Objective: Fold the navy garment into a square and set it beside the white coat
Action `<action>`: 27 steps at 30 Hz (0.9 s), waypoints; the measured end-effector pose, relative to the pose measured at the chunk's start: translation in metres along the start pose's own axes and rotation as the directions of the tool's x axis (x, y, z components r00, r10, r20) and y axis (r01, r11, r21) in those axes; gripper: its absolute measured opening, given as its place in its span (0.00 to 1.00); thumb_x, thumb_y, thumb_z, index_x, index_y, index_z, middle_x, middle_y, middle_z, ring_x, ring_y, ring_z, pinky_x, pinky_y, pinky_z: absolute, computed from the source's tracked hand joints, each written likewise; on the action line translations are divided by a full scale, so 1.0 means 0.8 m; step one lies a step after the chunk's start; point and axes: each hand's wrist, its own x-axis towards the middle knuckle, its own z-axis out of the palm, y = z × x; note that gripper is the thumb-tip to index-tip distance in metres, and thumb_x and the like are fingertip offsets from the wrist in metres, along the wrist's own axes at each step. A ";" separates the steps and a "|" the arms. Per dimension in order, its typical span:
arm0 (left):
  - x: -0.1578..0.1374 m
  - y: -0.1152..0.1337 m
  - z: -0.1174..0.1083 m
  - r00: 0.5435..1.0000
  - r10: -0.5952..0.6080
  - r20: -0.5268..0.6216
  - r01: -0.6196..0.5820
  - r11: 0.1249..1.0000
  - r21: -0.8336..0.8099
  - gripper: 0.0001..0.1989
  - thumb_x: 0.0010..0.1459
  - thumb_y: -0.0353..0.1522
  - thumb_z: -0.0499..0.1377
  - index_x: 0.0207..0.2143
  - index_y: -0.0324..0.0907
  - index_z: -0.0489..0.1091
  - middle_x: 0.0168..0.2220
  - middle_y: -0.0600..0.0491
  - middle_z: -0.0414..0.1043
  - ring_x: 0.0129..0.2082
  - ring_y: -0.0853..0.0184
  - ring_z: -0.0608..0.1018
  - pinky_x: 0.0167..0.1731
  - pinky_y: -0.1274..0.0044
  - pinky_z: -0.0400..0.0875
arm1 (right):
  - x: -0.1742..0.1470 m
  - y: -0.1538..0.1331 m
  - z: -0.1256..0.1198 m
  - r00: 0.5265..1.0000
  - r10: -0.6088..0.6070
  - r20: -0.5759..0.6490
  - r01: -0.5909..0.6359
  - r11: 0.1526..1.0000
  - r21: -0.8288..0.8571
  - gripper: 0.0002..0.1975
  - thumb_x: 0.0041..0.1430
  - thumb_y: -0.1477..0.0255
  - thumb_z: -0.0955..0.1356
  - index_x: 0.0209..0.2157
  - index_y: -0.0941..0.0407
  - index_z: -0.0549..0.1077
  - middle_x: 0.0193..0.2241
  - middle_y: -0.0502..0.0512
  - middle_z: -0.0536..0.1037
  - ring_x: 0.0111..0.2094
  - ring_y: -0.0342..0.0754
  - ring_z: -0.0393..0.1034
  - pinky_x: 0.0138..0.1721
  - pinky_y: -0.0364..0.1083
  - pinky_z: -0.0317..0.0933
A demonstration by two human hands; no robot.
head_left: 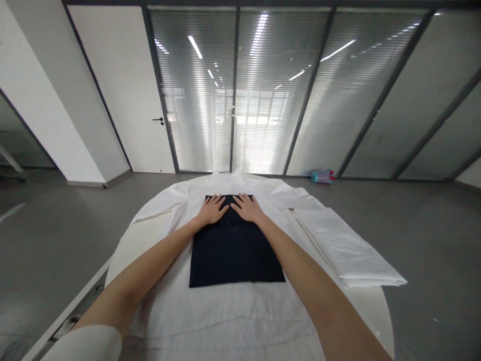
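A dark, nearly black rectangle of cloth (236,258) lies flat on a white long-sleeved garment (225,306). My left hand (212,209) rests palm down on the far left part of the dark cloth, its fingers spread. Across from it, my right hand (246,207) presses flat on the far right part, fingers also apart. The two thumbs are close together near the middle. Small creases show in the cloth just below my hands. Beneath everything, the garment is spread out with its collar end at the far side.
The garment covers much of a round white table (376,306). A white sleeve or folded cloth (349,245) hangs slightly past its right edge. Beyond stand glass partitions with blinds (263,100) and a white door (124,90). A blue and red bundle (322,176) lies on the floor.
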 end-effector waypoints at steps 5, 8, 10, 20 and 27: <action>-0.003 -0.043 -0.008 0.971 -0.217 -0.102 0.208 0.974 -0.091 0.32 0.68 0.49 0.47 0.66 0.39 0.58 0.67 0.39 0.57 0.68 0.50 0.58 0.65 0.60 0.52 | -0.011 0.036 -0.006 0.976 0.207 -0.072 -0.209 0.978 -0.012 0.40 0.69 0.48 0.51 0.70 0.61 0.53 0.68 0.66 0.55 0.68 0.65 0.47 0.66 0.64 0.41; -0.010 -0.067 -0.023 0.919 -0.312 -0.240 0.280 0.947 -0.159 0.31 0.65 0.47 0.52 0.62 0.36 0.64 0.59 0.36 0.66 0.62 0.49 0.67 0.61 0.60 0.59 | -0.023 0.050 -0.013 0.959 0.223 -0.175 -0.229 0.973 -0.018 0.38 0.70 0.50 0.54 0.65 0.66 0.61 0.62 0.73 0.65 0.65 0.65 0.55 0.63 0.61 0.47; -0.019 -0.070 -0.036 0.912 -0.264 -0.314 0.207 0.957 -0.202 0.28 0.64 0.47 0.55 0.58 0.39 0.69 0.54 0.39 0.68 0.57 0.51 0.70 0.59 0.61 0.62 | -0.033 0.051 -0.019 0.956 0.167 -0.243 -0.173 0.985 -0.003 0.36 0.70 0.50 0.55 0.64 0.63 0.63 0.61 0.71 0.67 0.63 0.64 0.57 0.62 0.60 0.51; -0.062 -0.024 -0.042 0.865 0.499 0.055 -0.499 0.867 -0.019 0.34 0.64 0.35 0.54 0.71 0.47 0.48 0.72 0.44 0.46 0.70 0.52 0.52 0.65 0.57 0.48 | -0.070 0.027 -0.011 0.905 -0.412 -0.104 0.387 0.900 -0.200 0.32 0.68 0.59 0.63 0.69 0.51 0.55 0.70 0.60 0.52 0.69 0.62 0.47 0.66 0.62 0.44; -0.057 -0.019 -0.035 0.904 0.427 0.004 -0.425 0.899 0.108 0.37 0.61 0.27 0.51 0.71 0.50 0.46 0.73 0.51 0.42 0.72 0.55 0.46 0.67 0.58 0.43 | -0.063 0.019 -0.008 0.919 -0.376 -0.117 0.335 0.903 -0.270 0.30 0.69 0.66 0.63 0.69 0.47 0.55 0.70 0.57 0.53 0.69 0.62 0.48 0.66 0.62 0.44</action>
